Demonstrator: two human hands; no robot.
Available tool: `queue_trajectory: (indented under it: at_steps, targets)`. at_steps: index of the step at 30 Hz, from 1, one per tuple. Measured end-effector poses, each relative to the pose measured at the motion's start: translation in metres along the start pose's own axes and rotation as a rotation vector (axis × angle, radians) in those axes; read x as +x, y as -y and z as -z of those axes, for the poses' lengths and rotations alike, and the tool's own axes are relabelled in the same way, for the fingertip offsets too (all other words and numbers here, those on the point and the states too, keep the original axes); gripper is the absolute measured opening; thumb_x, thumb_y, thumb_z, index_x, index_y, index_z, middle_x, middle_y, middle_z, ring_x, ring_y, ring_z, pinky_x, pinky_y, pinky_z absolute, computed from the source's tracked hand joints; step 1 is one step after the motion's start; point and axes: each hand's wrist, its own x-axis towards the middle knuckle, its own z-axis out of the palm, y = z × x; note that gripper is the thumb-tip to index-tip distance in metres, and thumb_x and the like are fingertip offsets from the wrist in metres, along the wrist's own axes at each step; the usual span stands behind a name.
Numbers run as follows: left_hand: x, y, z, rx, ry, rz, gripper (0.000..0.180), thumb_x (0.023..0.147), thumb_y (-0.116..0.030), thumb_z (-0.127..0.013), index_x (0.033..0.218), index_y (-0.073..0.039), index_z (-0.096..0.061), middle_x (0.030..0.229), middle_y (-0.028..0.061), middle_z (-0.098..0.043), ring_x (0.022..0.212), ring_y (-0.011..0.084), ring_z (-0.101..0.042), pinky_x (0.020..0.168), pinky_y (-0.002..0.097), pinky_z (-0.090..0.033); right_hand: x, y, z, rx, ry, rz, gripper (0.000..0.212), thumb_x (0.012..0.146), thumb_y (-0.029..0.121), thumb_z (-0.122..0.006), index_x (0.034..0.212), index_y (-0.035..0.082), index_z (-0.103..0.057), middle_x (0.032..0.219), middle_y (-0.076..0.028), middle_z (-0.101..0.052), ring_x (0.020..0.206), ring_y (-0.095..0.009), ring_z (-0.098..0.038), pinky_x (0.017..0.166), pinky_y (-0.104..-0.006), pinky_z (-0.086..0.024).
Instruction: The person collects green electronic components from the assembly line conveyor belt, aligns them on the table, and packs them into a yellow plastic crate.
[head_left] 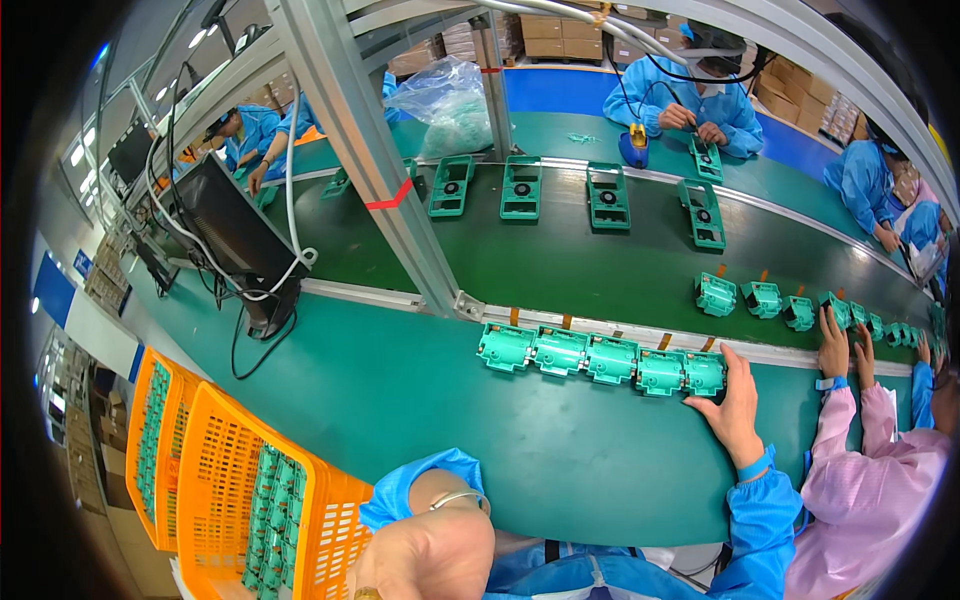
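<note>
A row of several green plastic housings [610,358] lies along the far edge of my green bench, side by side, with small orange-brown strips standing out behind them. My right hand [738,410] grips the housing at the right end [705,373], its thumb at the near side and its fingers at the far right corner. My left hand [435,550] is low in the view and close to the camera, by the orange basket. Its fingers run out at the lower edge, so their hold cannot be seen.
Orange baskets [215,425] with green housings stand at left. A monitor [225,225] with cables and a metal post [370,160] rise beside the conveyor [560,260], which carries green frames [522,188] and housings. A pink-sleeved co-worker [870,480] reaches in at right; others sit opposite.
</note>
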Motion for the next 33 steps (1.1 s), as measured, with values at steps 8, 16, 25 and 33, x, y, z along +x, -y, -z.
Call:
queue_trajectory:
  at_steps: [8,16,25,33]
  targets:
    - [0.003,-0.008,0.000,0.105,-0.020,0.018,0.035,0.095,0.000,-0.061,0.125,-0.015,-0.072,0.127,-0.0078,-0.072,0.121,0.0046,-0.061,0.097,0.0239,-0.053,0.000,0.001,0.001,0.007,-0.002,0.006,0.105,0.062,0.027,-0.095,0.150,0.004,-0.043,0.127,-0.018,-0.057,0.108,-0.039,-0.058,0.091,-0.0456,-0.048]
    - [0.005,-0.014,0.001,0.147,-0.074,0.084,0.027,0.096,-0.006,-0.062,0.119,-0.014,-0.073,0.107,-0.0085,-0.072,0.106,0.0055,-0.062,0.089,0.0237,-0.055,-0.002,0.006,0.005,-0.001,-0.002,-0.044,0.102,0.060,0.021,-0.096,0.147,0.003,-0.046,0.126,-0.019,-0.058,0.112,-0.041,-0.060,0.095,-0.0465,-0.050]
    - [0.002,-0.020,0.001,0.192,-0.019,0.143,0.033,0.096,-0.014,-0.058,0.128,-0.020,-0.067,0.093,-0.0100,-0.059,0.085,0.0057,-0.054,0.078,0.0254,-0.048,0.011,0.006,-0.004,-0.019,0.039,-0.005,0.101,0.066,0.042,-0.093,0.147,0.004,-0.046,0.121,-0.020,-0.060,0.108,-0.041,-0.060,0.090,-0.0493,-0.050]
    - [-0.033,-0.022,-0.002,0.124,0.012,0.388,0.015,0.096,-0.031,-0.066,0.104,-0.019,-0.062,0.083,-0.0017,-0.065,0.072,0.0174,-0.061,0.072,0.0340,-0.045,0.002,-0.023,0.012,0.234,-0.013,-0.001,0.077,0.089,0.038,-0.078,0.148,0.003,-0.043,0.115,-0.015,-0.062,0.103,-0.034,-0.063,0.090,-0.0451,-0.050]
